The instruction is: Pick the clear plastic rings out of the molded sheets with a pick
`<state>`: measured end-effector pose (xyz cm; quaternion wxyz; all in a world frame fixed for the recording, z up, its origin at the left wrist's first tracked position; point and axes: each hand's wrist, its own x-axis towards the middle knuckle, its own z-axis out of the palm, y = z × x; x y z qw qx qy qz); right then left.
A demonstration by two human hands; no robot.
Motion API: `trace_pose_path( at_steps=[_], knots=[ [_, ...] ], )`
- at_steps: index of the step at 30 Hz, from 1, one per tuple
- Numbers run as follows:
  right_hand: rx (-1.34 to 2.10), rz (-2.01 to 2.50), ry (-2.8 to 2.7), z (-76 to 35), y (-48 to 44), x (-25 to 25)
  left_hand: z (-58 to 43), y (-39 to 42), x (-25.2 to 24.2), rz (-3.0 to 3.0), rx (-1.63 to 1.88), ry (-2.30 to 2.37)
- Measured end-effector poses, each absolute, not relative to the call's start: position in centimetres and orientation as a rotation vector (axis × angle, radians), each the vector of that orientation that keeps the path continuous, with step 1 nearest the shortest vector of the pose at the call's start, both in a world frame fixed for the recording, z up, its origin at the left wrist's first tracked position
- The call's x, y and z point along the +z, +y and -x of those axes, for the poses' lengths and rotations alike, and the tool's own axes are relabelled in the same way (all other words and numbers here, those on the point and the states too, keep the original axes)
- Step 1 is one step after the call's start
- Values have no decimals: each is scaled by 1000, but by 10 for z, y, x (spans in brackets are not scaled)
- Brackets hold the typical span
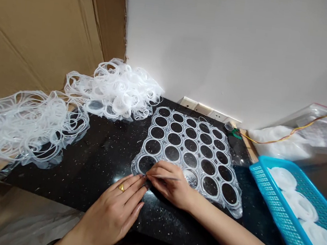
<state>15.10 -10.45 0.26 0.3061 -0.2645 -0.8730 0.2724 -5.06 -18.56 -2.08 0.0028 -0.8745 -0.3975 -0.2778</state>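
A clear, flexible sheet of joined rings (170, 136), with round openings in rows, lies flat on the black speckled counter. My left hand (114, 204), a gold ring on one finger, rests with its fingers stretched out at the sheet's near-left corner. It grips nothing that I can see. My right hand (170, 183) is closed in a pinch on a thin, pen-like tool (164, 177). The tool's tip points at that same corner ring, close to my left fingertips. The tip itself is too small to make out.
Two heaps of tangled clear ring scraps, one nearer (28, 126) and one farther (122, 89), lie left. At right, a blue plastic basket (272, 207) holds stacked white discs (299, 204). Behind it are plastic bags (286, 141) and a yellow wire (295, 130). Wall sockets (203, 108) sit beyond the sheet.
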Motion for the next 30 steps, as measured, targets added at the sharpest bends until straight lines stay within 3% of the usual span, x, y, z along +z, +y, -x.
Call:
trace_pose_path(
  at_steps=[13, 17, 26, 30],
  knots=[
    [250, 530, -2617, -155, -96, 9, 50, -185, -19, 2711, -917, -1207],
    [132, 666, -2564, -154, -64, 12, 53, -186, -22, 2756, -825, -1212],
    [80, 1076, -1981, -168, 17, 42, 53, -184, -18, 2815, -848, -1225],
    [382, 1091, -1922, -169, 8, 30, 53, -176, -6, 2846, -909, -1295]
  ],
)
